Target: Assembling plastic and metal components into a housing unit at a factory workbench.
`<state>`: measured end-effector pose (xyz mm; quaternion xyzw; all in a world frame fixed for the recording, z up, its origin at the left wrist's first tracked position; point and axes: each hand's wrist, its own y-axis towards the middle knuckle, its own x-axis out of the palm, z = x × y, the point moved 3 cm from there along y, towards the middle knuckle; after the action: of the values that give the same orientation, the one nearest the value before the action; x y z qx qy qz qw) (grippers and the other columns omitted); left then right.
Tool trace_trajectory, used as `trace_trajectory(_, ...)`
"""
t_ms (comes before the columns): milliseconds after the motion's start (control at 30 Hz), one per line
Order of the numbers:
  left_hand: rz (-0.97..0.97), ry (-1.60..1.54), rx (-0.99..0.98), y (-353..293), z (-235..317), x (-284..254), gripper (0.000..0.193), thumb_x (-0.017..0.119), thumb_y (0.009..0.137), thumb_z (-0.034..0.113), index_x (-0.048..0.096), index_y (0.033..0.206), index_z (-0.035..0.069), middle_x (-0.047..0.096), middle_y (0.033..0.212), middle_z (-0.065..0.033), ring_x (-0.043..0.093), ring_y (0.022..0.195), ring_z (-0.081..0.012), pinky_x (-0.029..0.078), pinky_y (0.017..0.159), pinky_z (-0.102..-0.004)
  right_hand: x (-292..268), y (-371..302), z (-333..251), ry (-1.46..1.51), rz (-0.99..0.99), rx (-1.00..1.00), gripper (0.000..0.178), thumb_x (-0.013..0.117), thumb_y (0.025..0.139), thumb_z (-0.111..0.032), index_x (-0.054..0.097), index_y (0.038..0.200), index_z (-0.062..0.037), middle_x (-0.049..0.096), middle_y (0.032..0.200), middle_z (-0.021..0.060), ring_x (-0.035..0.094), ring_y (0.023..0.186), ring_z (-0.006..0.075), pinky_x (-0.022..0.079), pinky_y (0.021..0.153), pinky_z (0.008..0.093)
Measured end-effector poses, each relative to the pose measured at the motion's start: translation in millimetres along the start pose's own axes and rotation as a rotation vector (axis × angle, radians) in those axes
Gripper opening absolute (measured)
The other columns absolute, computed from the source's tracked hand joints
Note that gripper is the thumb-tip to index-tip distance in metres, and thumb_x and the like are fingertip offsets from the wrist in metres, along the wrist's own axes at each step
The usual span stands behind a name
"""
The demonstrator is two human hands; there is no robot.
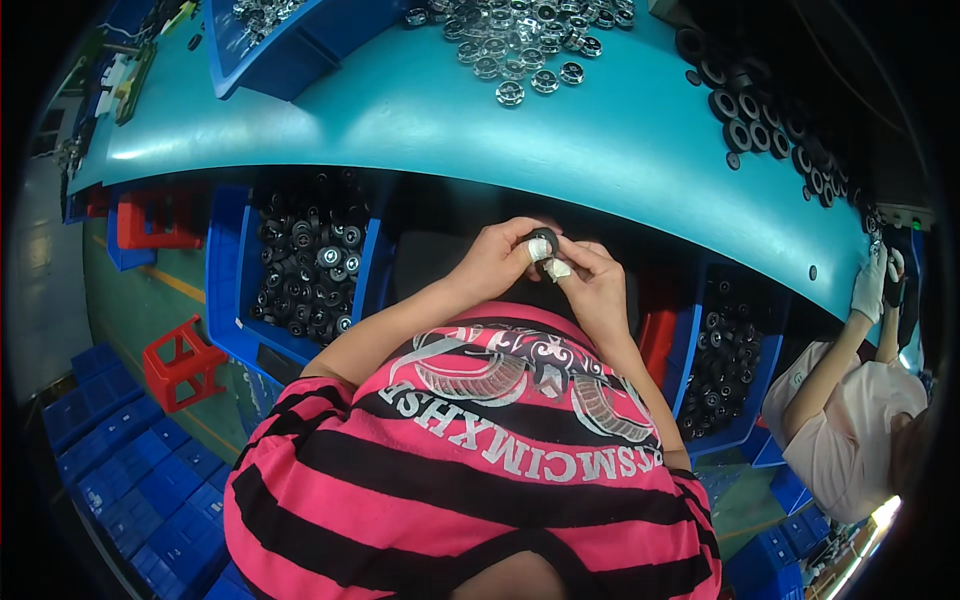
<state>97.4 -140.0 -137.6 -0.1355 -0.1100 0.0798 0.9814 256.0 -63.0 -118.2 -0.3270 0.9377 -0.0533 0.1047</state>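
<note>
Set beside a teal desk (380, 125), over a green floor (120, 310). Positioned at centre, just off the near edge of the desk: left grip (500, 258) and right grip (597, 290), brought together in front of the torso. Closed on both sides with thumb and fingers pinched on one small black round part (546, 233). Held off the desk, between the fingertips; partly hidden by them. Fitted with white wraps (539, 249), one on a digit of each grip.

Worn just below: striped shirt (460, 450), pink and black. Placed to the left, below desk level: blue bin (246, 275), filled with black wheels (305, 270), some with silvery centres. Placed to the right: second blue bin (686, 355), holding similar dark wheels (722, 360).

Spread farther out on the desk: clear round pieces (510, 94) at top centre, near a tilted-looking blue tray (285, 75); black rings (737, 136) toward the right. Seen at far right: co-worker (850, 430) in a pale top, with white-gloved hands (868, 285) at the desk edge. Located at far left: red stool (183, 360) and, below it, stacked blue crates (150, 490).
</note>
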Motion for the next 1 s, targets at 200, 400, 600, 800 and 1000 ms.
trace_trajectory(200,0.191,0.064,0.077,1.4,-7.9,11.7,0.020,0.059,0.104,0.009,0.068,0.119,0.001,0.071,0.098,-0.0081,0.068,0.080,-0.0119,0.060,0.066,-0.0263,2.6,-2.0,12.8,-0.055,0.051,-0.001,0.030,0.074,0.088,-0.002,0.077,0.118,-0.0021,0.074,0.101,0.0113,0.067,0.081,0.0124,0.054,0.073,0.0251)
trace_trajectory(400,0.077,-0.209,-0.018,6.4,-12.2,8.1,0.027,0.060,0.104,0.013,0.067,0.126,-0.003,0.071,0.095,-0.0079,0.066,0.075,-0.0114,0.060,0.063,-0.0278,-2.4,6.1,16.3,0.340,-0.037,0.190,0.027,0.070,0.091,0.000,0.075,0.117,0.0028,0.076,0.104,0.0089,0.069,0.085,0.0116,0.055,0.079,0.0253)
trace_trajectory(600,0.079,-0.083,-0.024,7.9,0.4,9.4,0.032,0.058,0.105,0.014,0.063,0.131,-0.004,0.068,0.091,-0.0076,0.064,0.070,-0.0109,0.059,0.060,-0.0279,-3.7,1.8,18.2,0.325,-0.009,0.168,0.026,0.070,0.092,-0.001,0.073,0.118,0.0061,0.076,0.102,0.0093,0.070,0.089,0.0125,0.056,0.080,0.0249)
trace_trajectory(800,-0.075,-0.070,-0.129,12.4,5.6,6.2,0.046,0.060,0.103,0.009,0.050,0.146,-0.002,0.069,0.103,-0.0099,0.067,0.084,-0.0133,0.060,0.066,-0.0274,-8.2,4.9,27.3,0.342,0.003,0.278,0.023,0.070,0.094,-0.004,0.073,0.113,0.0081,0.075,0.097,0.0105,0.071,0.083,0.0140,0.058,0.076,0.0253)
trace_trajectory(1000,-0.131,-0.002,-0.085,8.4,3.0,10.0,0.059,0.064,0.100,0.004,0.040,0.153,0.000,0.066,0.118,-0.0090,0.066,0.098,-0.0141,0.059,0.080,-0.0293,-9.2,6.2,25.9,0.537,0.020,0.351,0.023,0.066,0.098,-0.012,0.073,0.108,0.0075,0.075,0.095,0.0112,0.072,0.080,0.0154,0.058,0.073,0.0259)
